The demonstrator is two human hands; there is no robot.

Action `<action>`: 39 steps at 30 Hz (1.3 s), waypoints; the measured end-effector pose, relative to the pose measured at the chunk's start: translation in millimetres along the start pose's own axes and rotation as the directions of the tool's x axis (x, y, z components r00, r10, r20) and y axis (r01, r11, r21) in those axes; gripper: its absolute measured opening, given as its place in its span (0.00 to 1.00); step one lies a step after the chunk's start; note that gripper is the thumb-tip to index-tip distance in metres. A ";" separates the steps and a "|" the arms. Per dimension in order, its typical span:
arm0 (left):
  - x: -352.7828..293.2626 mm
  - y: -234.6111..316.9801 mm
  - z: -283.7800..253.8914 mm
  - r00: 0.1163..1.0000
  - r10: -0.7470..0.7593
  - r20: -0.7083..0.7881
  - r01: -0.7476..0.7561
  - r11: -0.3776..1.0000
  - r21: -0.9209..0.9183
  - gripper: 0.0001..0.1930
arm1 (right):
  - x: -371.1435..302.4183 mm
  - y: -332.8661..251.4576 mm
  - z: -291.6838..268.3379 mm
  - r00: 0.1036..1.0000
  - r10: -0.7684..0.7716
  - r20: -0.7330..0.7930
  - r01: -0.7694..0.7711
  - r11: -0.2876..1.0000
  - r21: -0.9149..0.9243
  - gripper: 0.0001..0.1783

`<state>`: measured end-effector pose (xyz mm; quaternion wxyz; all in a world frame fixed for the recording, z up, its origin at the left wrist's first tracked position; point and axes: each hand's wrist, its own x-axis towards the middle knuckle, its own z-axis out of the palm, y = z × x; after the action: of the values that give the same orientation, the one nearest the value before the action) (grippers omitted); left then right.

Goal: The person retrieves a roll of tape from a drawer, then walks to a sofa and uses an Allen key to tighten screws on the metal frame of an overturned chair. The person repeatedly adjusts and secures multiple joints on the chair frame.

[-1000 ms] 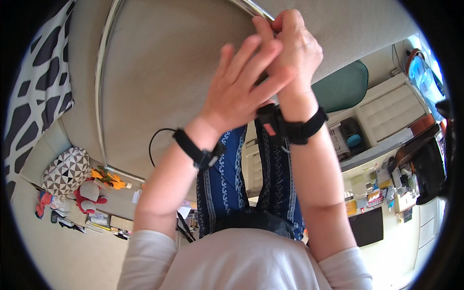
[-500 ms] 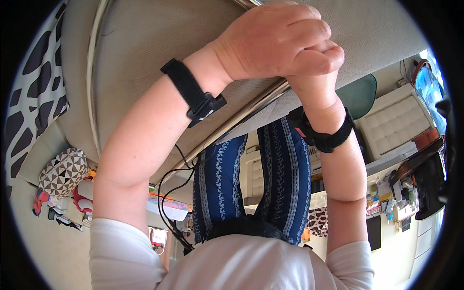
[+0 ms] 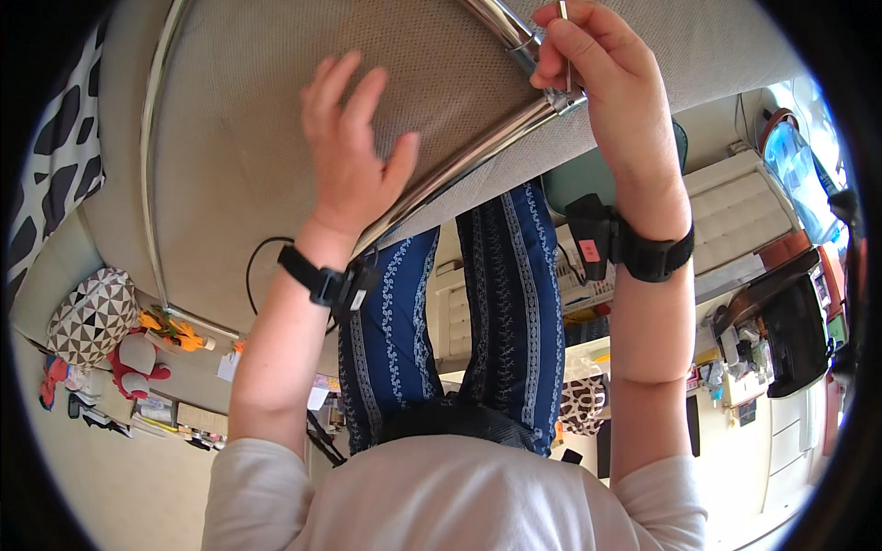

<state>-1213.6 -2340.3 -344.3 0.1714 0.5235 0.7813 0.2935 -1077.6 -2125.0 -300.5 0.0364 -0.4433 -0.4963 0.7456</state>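
Beige cloth (image 3: 243, 147) spreads out before us, with shiny, round silver pipes (image 3: 482, 147) on it. Our right hand (image 3: 617, 87) pinches a thin, straight silver stick (image 3: 568, 75). The stick's low end is right by the joint (image 3: 558, 99) where two pipes meet; we can't tell if they touch. Our left hand (image 3: 349, 151) has its fingers spread wide.

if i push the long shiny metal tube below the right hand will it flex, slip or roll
The metal tube is probably stiff, given its thick metallic look. It seems unlikely to roll freely, since a corner joint appears to link it to a second tube. Its polished, rounded surface may feel slippery.
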 end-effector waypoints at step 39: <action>68.0 -182.6 -126.2 0.962 -0.275 0.007 0.229 0.816 0.531 0.22 | -3.5 -9.1 4.8 0.924 -0.251 0.288 0.348 0.243 -0.906 0.29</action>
<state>-1444.0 -2364.1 -361.0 0.0914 0.4540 0.8860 0.0213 -1082.4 -2125.5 -290.7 -0.1096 -0.2451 -0.9128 0.3078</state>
